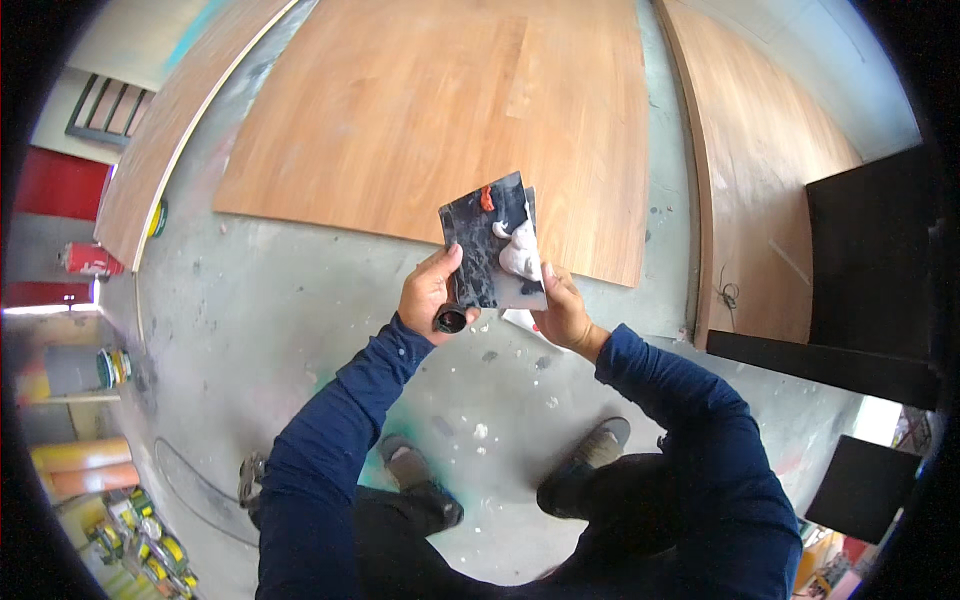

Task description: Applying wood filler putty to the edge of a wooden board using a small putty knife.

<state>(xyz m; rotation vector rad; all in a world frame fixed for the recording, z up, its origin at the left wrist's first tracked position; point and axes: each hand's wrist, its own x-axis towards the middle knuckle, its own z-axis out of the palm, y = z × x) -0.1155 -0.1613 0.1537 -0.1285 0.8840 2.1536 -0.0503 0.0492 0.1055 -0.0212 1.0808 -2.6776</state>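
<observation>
My left hand grips a dark square board by its lower left edge, with a small round cap tucked under the fingers. My right hand is closed on the board's lower right corner. White putty and a red dab sit on it. Below lies a concrete floor with wood-veneer panels.

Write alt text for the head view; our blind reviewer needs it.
A person standing on a concrete floor holds a dark flat board bearing a lump of pale putty in both hands, left hand and right hand. A large wooden panel lies on the floor ahead.
</observation>
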